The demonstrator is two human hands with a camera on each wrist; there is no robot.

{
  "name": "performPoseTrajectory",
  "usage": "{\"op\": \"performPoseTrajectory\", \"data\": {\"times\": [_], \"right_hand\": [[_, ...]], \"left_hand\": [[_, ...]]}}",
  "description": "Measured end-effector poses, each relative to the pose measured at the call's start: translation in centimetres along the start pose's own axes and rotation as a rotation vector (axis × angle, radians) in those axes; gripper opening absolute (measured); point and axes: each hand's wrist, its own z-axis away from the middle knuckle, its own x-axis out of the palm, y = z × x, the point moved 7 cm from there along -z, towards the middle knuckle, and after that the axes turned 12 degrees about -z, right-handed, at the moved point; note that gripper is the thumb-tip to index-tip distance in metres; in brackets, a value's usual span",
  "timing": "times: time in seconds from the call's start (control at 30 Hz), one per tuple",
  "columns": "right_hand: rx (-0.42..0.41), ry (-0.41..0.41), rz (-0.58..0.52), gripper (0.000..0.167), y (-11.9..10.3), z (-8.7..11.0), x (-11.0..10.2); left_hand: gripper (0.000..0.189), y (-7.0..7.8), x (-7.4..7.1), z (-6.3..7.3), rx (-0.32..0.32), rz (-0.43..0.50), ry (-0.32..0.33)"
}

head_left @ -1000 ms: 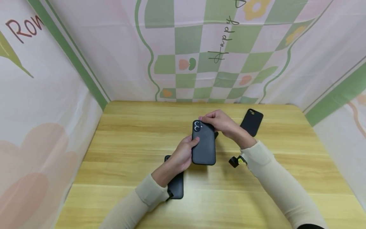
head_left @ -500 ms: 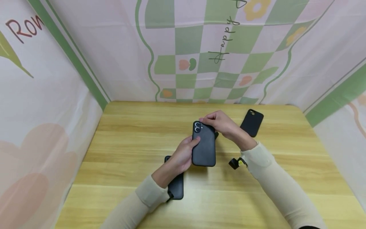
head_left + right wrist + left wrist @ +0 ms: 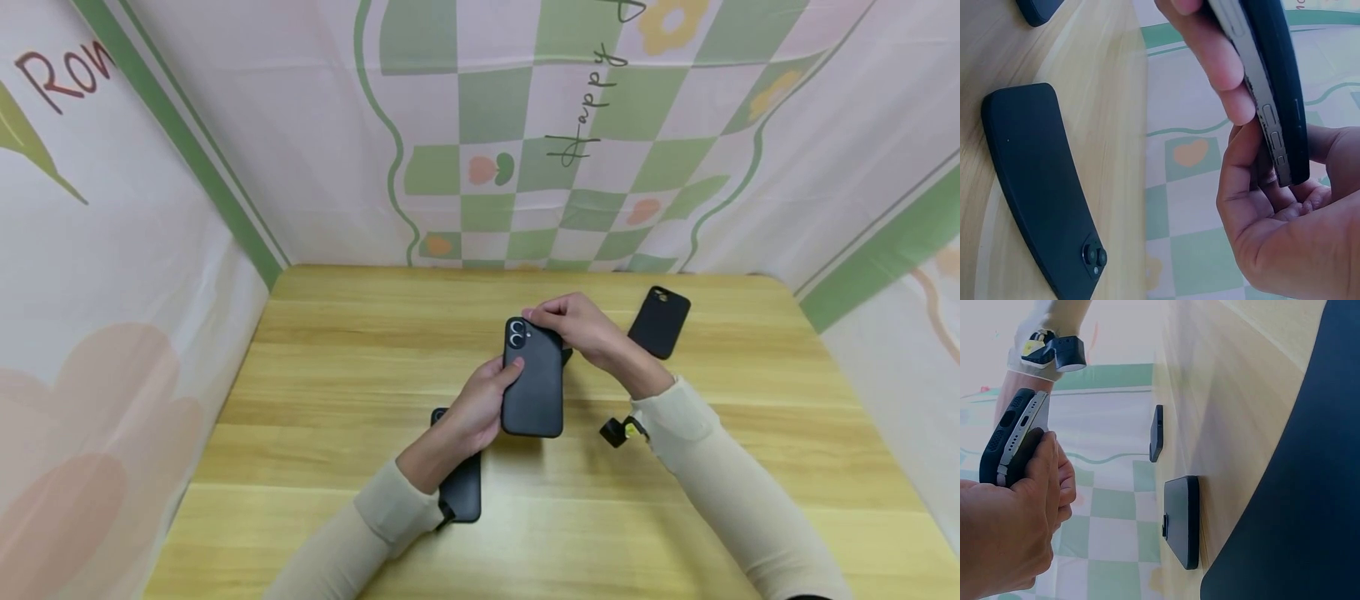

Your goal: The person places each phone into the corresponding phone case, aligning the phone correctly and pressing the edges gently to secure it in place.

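While the left hand (image 3: pixel 480 406) keeps a firm hold on a black-cased phone (image 3: pixel 534 392), thumb across its back and fingers beneath, the right hand (image 3: pixel 577 323) pinches the upper right corner between thumb and curled fingers. Neither grip shows any slack. The phone is raised above a wood-grain table (image 3: pixel 337 350), its back and twin lenses turned toward the person's head. Seen from the right wrist, a silver frame (image 3: pixel 1259 94) with side buttons runs beside the dark cover; how firmly the two sit together cannot be told.

Below the left forearm lies a second black phone (image 3: pixel 467 487), partly covered by the wrist. At the far right, just beyond the right forearm, a black case (image 3: pixel 660 323) with a pale opening in its upper corner rests on the tabletop. A dark sliver (image 3: pixel 567 356) peeks out past the held phone's right edge, most of it hidden from the head view. Light sleeves (image 3: pixel 397 508) cover both arms, and a green-and-white checked backdrop (image 3: pixel 495 104) lettered "Happy" hangs behind the table.
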Motion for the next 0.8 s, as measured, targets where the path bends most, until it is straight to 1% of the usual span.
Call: {"op": "performPoseTrajectory", "data": {"times": [0.43,0.63,0.8], "right_hand": [[0.006,-0.013,-0.036,0.035,0.21,0.32,-0.11],[0.015,0.007,-0.073,0.036,0.42,0.29,-0.5],[0.028,0.014,-0.092,0.038,0.55,0.41,-0.86]], "left_hand": [[0.05,-0.08,0.1,0.02,-0.004,-0.002,0.002],[0.048,0.14,0.09,0.07,0.016,-0.032,0.028],[0.045,0.07,-0.07,-0.04,0.016,-0.055,0.058]]}}
